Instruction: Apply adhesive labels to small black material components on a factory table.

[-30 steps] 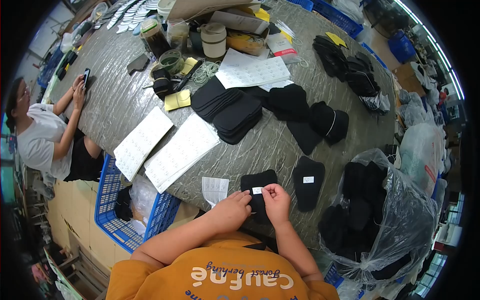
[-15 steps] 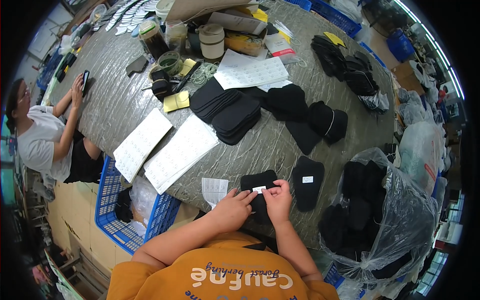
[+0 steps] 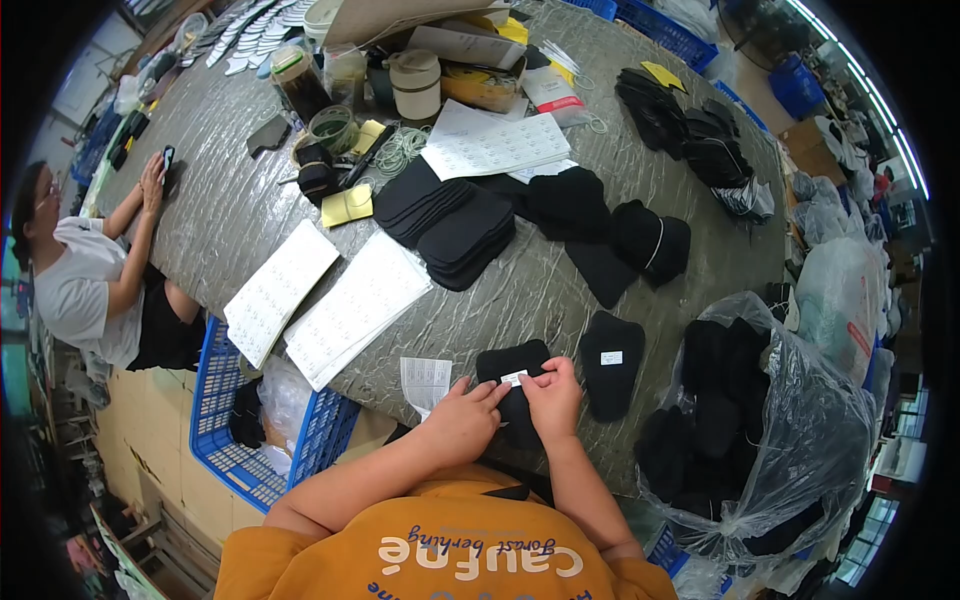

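A dark, rounded fabric piece (image 3: 512,358) lies at the table's near edge, below both my hands. On it sits a small white label (image 3: 514,379). My left hand (image 3: 466,416) rests on the piece, its fingers stretched out flat with the tips at the label's left side. My right hand (image 3: 553,402) has thumb and forefinger pinched at the label's right edge. Just right lies a similar black piece (image 3: 612,385) bearing its own white label (image 3: 611,358). Beside my left hand is a partly used label sheet (image 3: 426,380).
Printed label sheets (image 3: 358,308) and stacked black pieces (image 3: 466,238) lie farther in. An open plastic bag (image 3: 800,430) of black pieces stands at right, a blue crate (image 3: 215,440) at left. Another person (image 3: 95,280) sits at the far left, holding a phone (image 3: 168,158).
The whole view has shifted slightly. My hands stay at the same label on the same black piece, with hardly any finger movement.
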`<state>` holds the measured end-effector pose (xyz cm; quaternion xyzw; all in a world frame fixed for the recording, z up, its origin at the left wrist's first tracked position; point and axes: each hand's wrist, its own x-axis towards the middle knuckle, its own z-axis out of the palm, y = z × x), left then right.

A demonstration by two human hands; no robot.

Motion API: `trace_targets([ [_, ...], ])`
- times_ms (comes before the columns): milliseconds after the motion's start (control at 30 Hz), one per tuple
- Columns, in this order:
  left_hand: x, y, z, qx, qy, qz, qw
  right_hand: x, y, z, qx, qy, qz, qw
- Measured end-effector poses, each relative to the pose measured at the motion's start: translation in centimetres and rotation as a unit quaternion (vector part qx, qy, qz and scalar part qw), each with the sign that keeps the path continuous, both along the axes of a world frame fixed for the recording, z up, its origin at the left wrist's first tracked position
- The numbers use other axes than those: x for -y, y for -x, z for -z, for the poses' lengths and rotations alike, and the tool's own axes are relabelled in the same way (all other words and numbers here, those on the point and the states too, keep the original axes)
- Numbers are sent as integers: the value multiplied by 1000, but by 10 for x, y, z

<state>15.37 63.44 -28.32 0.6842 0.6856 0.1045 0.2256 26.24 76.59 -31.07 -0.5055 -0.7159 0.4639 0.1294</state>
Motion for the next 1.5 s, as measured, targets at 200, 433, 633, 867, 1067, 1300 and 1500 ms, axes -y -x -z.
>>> trace_targets([
  [200,-3,1,-3,-7,5,5,1000,-5,1,1,18,-41,-16,999],
  [433,-3,1,-1,-11,7,3,1000,-9,-3,10,-9,-61,-7,998],
  [633,-8,2,-2,19,-21,-17,999,-15,-17,25,-50,-106,-10,993],
  [867,-26,1,-8,-4,0,-12,1000,-16,-17,31,-39,-90,-3,995],
  [1067,-10,10,-15,-25,-46,3,999,-24,-25,28,-45,29,10,999],
  [1300,3,30,-34,103,86,-46,990,-59,-50,3,-210,231,82,947],
  [1500,7,33,-33,163,74,-90,980,-108,-85,14,-221,170,140,950],
])
